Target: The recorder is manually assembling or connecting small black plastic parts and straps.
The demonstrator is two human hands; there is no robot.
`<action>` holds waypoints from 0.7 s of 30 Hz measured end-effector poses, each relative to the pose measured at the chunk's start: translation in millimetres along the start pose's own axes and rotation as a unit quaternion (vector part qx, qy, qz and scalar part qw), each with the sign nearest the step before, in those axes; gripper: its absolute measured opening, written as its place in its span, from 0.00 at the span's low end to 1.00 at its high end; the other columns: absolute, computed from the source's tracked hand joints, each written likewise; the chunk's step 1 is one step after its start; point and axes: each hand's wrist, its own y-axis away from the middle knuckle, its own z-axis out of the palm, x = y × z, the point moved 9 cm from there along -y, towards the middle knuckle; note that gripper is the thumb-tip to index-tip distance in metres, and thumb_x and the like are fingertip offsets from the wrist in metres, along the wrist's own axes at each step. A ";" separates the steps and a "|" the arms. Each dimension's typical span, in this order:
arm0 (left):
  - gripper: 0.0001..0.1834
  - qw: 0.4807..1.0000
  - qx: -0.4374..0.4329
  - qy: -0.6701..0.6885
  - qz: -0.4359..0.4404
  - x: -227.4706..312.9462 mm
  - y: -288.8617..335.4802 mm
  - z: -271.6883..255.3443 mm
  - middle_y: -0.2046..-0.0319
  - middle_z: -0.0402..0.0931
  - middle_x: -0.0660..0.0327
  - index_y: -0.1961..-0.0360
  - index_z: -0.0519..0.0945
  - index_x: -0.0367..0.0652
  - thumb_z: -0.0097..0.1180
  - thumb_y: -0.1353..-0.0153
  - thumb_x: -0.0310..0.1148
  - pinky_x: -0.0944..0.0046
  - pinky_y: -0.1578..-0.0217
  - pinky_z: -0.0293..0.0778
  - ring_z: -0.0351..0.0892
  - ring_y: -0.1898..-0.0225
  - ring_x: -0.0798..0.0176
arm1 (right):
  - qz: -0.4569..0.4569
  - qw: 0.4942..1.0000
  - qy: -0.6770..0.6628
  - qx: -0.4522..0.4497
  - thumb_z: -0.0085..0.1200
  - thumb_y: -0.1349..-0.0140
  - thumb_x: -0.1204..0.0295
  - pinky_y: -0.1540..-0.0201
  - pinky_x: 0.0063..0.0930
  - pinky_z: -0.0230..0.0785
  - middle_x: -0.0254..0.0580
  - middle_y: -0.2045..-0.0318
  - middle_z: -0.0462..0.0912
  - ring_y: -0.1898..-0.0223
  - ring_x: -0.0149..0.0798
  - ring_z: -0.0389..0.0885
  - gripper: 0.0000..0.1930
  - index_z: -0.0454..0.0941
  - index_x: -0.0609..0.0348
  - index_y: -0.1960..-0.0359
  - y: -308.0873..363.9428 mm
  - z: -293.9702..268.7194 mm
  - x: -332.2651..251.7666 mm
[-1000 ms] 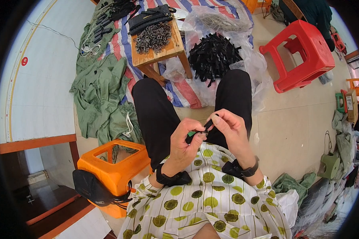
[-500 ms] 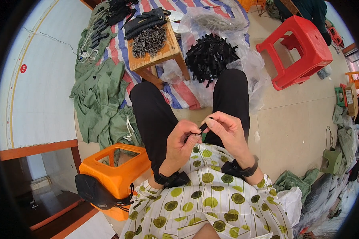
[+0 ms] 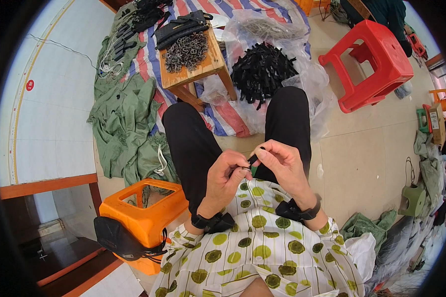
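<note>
Above my lap, my left hand [image 3: 224,173] and my right hand [image 3: 281,162] meet, fingertips close together. A short black strap [image 3: 253,159] is pinched by my right thumb and forefinger. My left fingers are closed on a small dark metal buckle [image 3: 245,168], mostly hidden by the fingertips, at the strap's lower end. Whether the strap passes through it, I cannot tell. Beyond my knees lies a heap of black straps [image 3: 262,72] on clear plastic sheeting [image 3: 309,81]. A pile of metal buckles [image 3: 186,52] rests on a wooden stool [image 3: 215,62], beside a black bag [image 3: 182,30].
An orange stool [image 3: 134,210] with a black pouch [image 3: 116,238] stands at my left. Crumpled green cloth [image 3: 121,119] lies beyond it, beside a striped sheet [image 3: 230,119]. At the far right is a red stool [image 3: 396,64]. Another person [image 3: 394,17] shows at the top right.
Both hands keep nearly the same pose on the strap and buckle. The view has shifted very slightly.
</note>
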 end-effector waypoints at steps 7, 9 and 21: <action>0.05 1.000 0.020 -0.001 -0.011 -1.3 -0.3 -2.7 0.66 0.67 0.58 0.62 0.69 0.36 0.46 0.40 0.18 0.72 0.70 0.72 0.74 0.73 0.69 | 0.009 1.000 0.007 0.010 0.51 0.37 0.70 0.69 0.15 0.67 0.33 0.76 0.77 0.73 0.21 0.75 0.09 0.76 0.66 0.65 -0.9 -0.4 0.3; 0.06 1.000 -0.001 -0.008 -0.009 -3.3 0.1 -0.9 0.66 0.67 0.59 0.62 0.69 0.36 0.46 0.39 0.18 0.73 0.71 0.71 0.73 0.73 0.70 | -0.016 0.998 0.054 0.014 0.51 0.37 0.70 0.69 0.14 0.67 0.33 0.76 0.78 0.73 0.21 0.74 0.09 0.77 0.66 0.65 -1.6 -2.6 -1.6; 0.06 0.997 0.049 -0.056 0.013 3.0 4.8 -0.5 0.65 0.65 0.57 0.61 0.66 0.36 0.47 0.38 0.21 0.72 0.73 0.70 0.71 0.75 0.69 | -0.001 1.000 0.010 0.019 0.53 0.38 0.72 0.68 0.15 0.67 0.33 0.74 0.79 0.72 0.21 0.74 0.08 0.77 0.66 0.64 -1.6 -2.1 1.1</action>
